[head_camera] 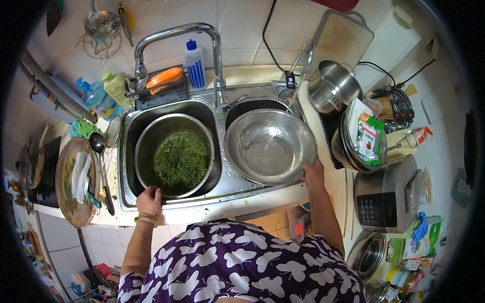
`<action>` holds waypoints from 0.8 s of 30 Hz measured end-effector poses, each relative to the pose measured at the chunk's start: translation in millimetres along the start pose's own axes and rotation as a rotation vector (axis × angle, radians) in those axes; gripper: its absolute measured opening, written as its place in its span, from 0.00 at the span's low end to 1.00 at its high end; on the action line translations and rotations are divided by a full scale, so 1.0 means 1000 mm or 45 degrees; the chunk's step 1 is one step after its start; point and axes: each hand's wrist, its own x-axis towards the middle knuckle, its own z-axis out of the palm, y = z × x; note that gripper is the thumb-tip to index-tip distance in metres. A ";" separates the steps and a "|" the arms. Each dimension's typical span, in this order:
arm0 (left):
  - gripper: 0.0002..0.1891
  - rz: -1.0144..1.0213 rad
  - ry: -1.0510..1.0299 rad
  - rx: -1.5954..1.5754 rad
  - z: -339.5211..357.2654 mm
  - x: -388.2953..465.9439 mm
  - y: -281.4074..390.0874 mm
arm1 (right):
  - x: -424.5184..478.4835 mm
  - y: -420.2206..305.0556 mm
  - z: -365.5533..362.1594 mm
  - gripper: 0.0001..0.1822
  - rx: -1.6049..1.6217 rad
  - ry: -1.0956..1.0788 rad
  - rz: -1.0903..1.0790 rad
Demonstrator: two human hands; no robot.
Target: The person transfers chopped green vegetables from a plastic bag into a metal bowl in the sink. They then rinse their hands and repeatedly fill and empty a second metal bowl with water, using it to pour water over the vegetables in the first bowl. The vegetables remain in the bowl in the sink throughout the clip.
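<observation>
My right hand [314,174] grips the lower right rim of a wide stainless steel bowl [242,151]. The bowl rests over the right sink basin [246,106], and a thin stream of water falls into it from a slim curved spout [311,53]. In the left basin [130,163] sits a deep round metal pot [142,151] holding finely chopped greens [183,159]. My left hand [149,204], with a bangle at the wrist, is at the sink's front edge by the pot's near rim. Its fingers are curled, and whether they grip the rim is unclear.
A large chrome faucet [178,28] arches behind the left basin. Left of the sink lie a round chopping board [68,189], a cloth-wrapped knife [81,178] and a black ladle [97,143]. To the right stand a steel pot [327,89], stacked bowls [341,151] and a rice cooker [382,200].
</observation>
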 end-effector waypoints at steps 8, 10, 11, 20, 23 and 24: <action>0.24 0.139 -0.189 -0.984 0.025 0.020 0.025 | -0.016 -0.023 -0.038 0.15 -0.061 -0.206 -0.019; 0.28 0.160 -0.513 -1.150 0.024 0.013 0.097 | -0.023 -0.031 -0.040 0.14 -0.065 -0.232 -0.019; 0.32 -0.068 -0.777 -1.281 0.021 0.009 0.128 | -0.025 -0.033 -0.040 0.14 -0.082 -0.250 -0.016; 0.23 -0.437 -1.316 -1.643 0.063 0.006 0.215 | -0.036 -0.033 -0.038 0.15 -0.083 -0.279 -0.007; 0.19 -0.555 -1.114 -1.595 0.068 -0.001 0.215 | -0.036 -0.040 -0.039 0.15 -0.143 -0.271 0.122; 0.21 -0.556 -1.120 -1.651 0.070 -0.001 0.212 | -0.040 -0.046 -0.036 0.11 -0.245 -0.292 0.060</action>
